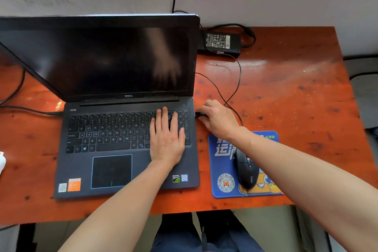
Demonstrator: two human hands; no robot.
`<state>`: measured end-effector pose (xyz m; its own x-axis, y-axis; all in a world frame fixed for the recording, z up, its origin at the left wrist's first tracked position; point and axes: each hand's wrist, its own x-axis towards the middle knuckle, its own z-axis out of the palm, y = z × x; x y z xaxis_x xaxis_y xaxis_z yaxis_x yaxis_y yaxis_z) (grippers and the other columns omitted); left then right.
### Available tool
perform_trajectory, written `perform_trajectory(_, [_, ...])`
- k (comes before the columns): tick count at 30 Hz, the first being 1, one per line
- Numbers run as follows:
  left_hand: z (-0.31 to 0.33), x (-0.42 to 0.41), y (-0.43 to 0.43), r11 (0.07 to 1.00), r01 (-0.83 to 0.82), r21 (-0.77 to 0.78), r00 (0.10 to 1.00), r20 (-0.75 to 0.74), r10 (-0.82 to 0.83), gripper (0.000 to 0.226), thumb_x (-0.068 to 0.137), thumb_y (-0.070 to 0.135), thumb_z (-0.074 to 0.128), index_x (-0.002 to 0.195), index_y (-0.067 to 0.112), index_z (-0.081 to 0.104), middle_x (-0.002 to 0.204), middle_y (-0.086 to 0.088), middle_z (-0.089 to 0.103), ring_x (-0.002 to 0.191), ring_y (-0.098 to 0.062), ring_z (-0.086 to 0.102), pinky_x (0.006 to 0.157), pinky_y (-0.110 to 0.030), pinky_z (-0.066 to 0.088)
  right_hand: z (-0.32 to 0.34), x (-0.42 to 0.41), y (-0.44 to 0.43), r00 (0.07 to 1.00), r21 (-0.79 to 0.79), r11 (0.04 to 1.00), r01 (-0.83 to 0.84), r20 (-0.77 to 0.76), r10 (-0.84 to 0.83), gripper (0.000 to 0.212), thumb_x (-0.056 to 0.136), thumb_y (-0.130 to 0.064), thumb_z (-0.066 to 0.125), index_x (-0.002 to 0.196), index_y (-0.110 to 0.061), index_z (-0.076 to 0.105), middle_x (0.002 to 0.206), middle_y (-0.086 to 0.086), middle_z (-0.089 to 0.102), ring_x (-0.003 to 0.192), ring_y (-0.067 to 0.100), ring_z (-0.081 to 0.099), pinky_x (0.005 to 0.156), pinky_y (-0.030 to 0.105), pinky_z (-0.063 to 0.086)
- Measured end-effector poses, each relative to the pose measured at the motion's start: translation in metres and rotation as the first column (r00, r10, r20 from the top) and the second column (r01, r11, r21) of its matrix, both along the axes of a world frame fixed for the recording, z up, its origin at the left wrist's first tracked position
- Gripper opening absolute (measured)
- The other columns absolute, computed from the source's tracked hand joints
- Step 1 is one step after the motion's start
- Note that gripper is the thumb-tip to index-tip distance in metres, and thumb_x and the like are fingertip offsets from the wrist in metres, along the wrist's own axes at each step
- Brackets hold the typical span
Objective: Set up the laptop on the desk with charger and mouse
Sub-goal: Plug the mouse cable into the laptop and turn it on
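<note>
An open dark laptop [114, 129] with a black screen stands on the orange wooden desk [296, 92]. My left hand [167, 139] lies flat with straight fingers on the right side of its keyboard. My right hand [218, 118] pinches a small black plug [198, 114] at the laptop's right edge. A black mouse [246, 172] sits on a blue mouse pad [223, 182] under my right forearm. The black charger brick [222, 42] lies behind the laptop at the right, its thin cable [238, 80] running down toward my right hand.
A black cable [30, 109] reaches the laptop's left side across the desk. A white object [2, 161] shows at the left edge. The wall stands close behind the desk. My legs are below the desk's front edge.
</note>
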<state>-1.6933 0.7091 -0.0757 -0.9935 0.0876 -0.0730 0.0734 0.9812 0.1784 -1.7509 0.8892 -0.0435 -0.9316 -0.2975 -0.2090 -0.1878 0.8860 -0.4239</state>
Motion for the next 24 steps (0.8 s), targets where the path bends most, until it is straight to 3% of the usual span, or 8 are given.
perform_trajectory(5, [0.021,-0.006,-0.008,0.991,0.125,-0.037,0.976,0.184,-0.116,0.051,0.098,0.034,0.038,0.144,0.013,0.036,0.154,-0.015,0.029,0.144,-0.031,0.022,0.118,-0.044,0.019,0.026,0.012,0.006,0.994,0.059,0.993,0.098,-0.043,-0.096,0.034,0.090,-0.014,0.055,0.123,-0.020,0.063,0.113,0.004,0.059,0.111,0.025,0.050,0.074,0.040,0.049])
perform_trajectory(11, [0.069,0.004,-0.044,0.991,0.094,0.090,0.972,0.206,-0.111,0.029,0.097,0.026,0.041,0.119,0.014,0.056,0.118,-0.005,0.056,0.108,-0.025,0.052,0.091,-0.037,0.040,0.065,0.028,-0.010,0.998,0.122,0.992,0.021,-0.057,-0.014,0.027,0.094,-0.024,0.049,0.117,-0.019,0.064,0.113,0.003,0.057,0.112,0.023,0.049,0.075,0.039,0.048])
perform_trajectory(17, [0.102,0.058,-0.080,0.966,-0.217,0.144,0.968,0.157,0.194,0.024,0.096,0.024,0.043,0.113,0.014,0.057,0.109,-0.004,0.058,0.099,-0.027,0.059,0.080,-0.039,0.046,0.086,0.045,-0.046,0.949,0.128,0.951,-0.280,-0.109,0.295,0.023,0.094,-0.026,0.049,0.108,-0.021,0.066,0.107,0.002,0.058,0.106,0.023,0.051,0.070,0.037,0.051])
perform_trajectory(23, [0.127,0.179,-0.109,0.835,-0.535,0.133,0.845,0.108,0.524,0.024,0.096,0.025,0.044,0.112,0.017,0.058,0.111,-0.003,0.058,0.098,-0.028,0.061,0.078,-0.037,0.046,0.101,0.088,-0.101,0.790,0.119,0.799,-0.590,-0.117,0.601,0.025,0.094,-0.026,0.045,0.107,-0.019,0.066,0.108,0.004,0.059,0.108,0.026,0.053,0.075,0.037,0.051])
perform_trajectory(24, [0.140,0.222,-0.119,0.768,-0.627,0.133,0.779,0.098,0.619,0.024,0.096,0.026,0.043,0.113,0.018,0.058,0.112,-0.002,0.058,0.098,-0.027,0.061,0.079,-0.036,0.046,0.110,0.111,-0.127,0.712,0.115,0.725,-0.679,-0.139,0.689,0.025,0.094,-0.026,0.045,0.106,-0.019,0.066,0.107,0.004,0.060,0.107,0.026,0.054,0.075,0.037,0.051])
